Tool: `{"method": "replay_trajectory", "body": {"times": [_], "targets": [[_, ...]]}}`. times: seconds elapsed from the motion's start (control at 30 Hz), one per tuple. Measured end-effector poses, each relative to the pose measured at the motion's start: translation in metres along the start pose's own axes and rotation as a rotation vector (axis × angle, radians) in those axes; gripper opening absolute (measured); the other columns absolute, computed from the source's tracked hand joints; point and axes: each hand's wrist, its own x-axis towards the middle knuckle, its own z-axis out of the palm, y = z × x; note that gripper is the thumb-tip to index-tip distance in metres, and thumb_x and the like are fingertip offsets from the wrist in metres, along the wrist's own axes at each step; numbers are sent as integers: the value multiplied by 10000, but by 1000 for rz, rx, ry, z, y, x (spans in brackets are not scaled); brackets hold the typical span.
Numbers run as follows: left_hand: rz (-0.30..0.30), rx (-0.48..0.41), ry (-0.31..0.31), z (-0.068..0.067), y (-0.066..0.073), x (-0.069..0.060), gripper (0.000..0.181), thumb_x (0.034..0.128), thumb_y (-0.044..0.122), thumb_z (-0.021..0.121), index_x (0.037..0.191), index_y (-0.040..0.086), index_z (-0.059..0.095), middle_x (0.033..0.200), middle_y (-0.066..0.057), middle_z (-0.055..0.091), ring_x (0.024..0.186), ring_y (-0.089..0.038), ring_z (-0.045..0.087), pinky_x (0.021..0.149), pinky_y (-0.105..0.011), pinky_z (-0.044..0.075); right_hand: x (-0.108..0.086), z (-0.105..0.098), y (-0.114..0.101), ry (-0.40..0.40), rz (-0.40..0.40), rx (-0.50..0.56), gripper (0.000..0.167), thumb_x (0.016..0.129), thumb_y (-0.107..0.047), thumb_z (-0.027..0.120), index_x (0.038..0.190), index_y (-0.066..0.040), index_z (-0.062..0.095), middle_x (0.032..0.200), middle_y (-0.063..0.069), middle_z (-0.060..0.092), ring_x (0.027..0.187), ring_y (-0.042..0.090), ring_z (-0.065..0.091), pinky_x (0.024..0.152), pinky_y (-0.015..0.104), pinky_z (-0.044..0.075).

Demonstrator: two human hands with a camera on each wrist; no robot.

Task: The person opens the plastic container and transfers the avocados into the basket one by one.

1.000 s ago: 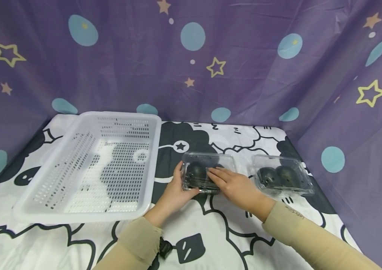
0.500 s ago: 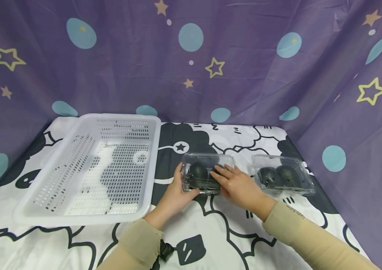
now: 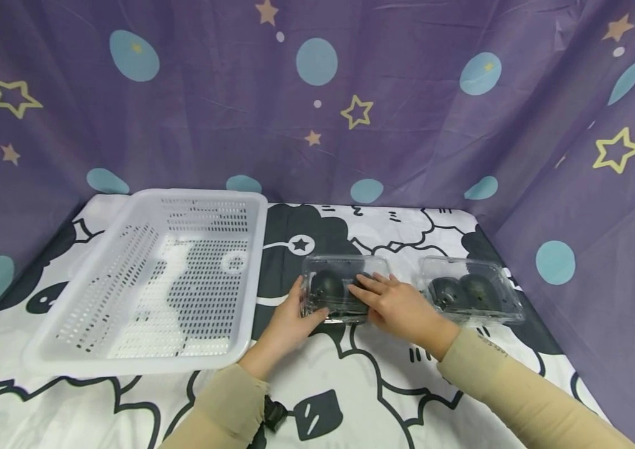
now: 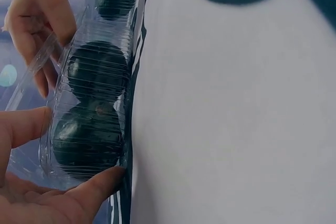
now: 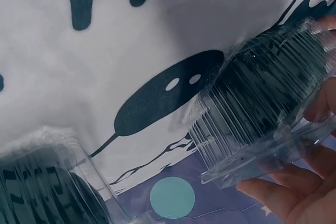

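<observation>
Curtain, purple cloth, star-patterned (image 3: pixel 194 125). Tablecloth, white with black cartoon print (image 3: pixel 87 424). Basket, rectangular, white perforated plastic (image 3: pixel 143 366), table's left side. Box, rectangular, clear ridged plastic (image 3: pixel 329 261), centre table, between the hands; second clear plastic box (image 3: pixel 508 302) to its right. Right hand (image 3: pixel 407 312): beige-sleeved forearm slanting in from lower right, fingers extended over the centre box; grip cannot be told. Left hand (image 3: pixel 289 321): thumb and fingers gripping that box's left end. Balls, dark, glossy (image 3: pixel 327 285): two per box.
</observation>
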Motion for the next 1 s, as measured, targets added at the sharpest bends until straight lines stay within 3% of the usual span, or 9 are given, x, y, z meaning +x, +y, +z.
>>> {"method": "replay_trajectory", "body": {"times": [0.23,0.4,0.47,0.53,0.67,0.77,1.0], "targets": [[17,40,2,1,1,1,872,938,282,636,1552,-76,130,1488,-322,407,1340,-447,470,1092,-553,386,4,-3,5,19,-33,14,530,777,-43,717,1302,-86,660,1302,193,646,1122,388,664,793,463,580],[18,34,-4,0,3,1,866,947,267,630,1550,-83,116,1508,-317,378,1343,-454,461,1096,-553,381,8,-6,8,-22,-43,40,545,774,-45,717,1313,-93,654,1304,194,645,1051,347,699,699,394,584],[11,30,-9,0,4,0,862,952,263,629,1550,-83,113,1517,-318,361,1342,-459,458,1091,-557,385,9,-8,10,-34,-43,51,547,769,-47,716,1311,-94,656,1293,191,653,939,323,726,633,360,568],[4,27,-16,0,5,0,858,958,257,628,1551,-81,109,1527,-318,344,1347,-460,452,1090,-556,386,11,-10,11,-44,-32,68,549,766,-41,714,1309,-102,659,1283,177,663,727,247,718,555,306,527],[2,21,-24,0,6,-1,855,962,246,628,1551,-82,102,1534,-320,329,1352,-461,444,1092,-550,385,14,-16,14,-67,-11,107,543,772,-24,698,1305,-121,664,1268,144,679,443,48,486,478,205,409],[5,26,-17,0,6,-1,857,959,242,631,1550,-85,104,1534,-314,335,1351,-461,445,1093,-550,384,18,-20,15,-89,-11,126,533,787,-26,688,1310,-125,661,1271,142,678,429,-11,388,479,174,365],[1,32,-20,0,5,0,841,972,246,610,1555,-73,95,1544,-309,318,1366,-459,427,1097,-551,379,22,-31,20,-96,5,135,513,825,-48,727,1323,-141,651,1288,123,672,489,-11,476,502,175,391]]}}
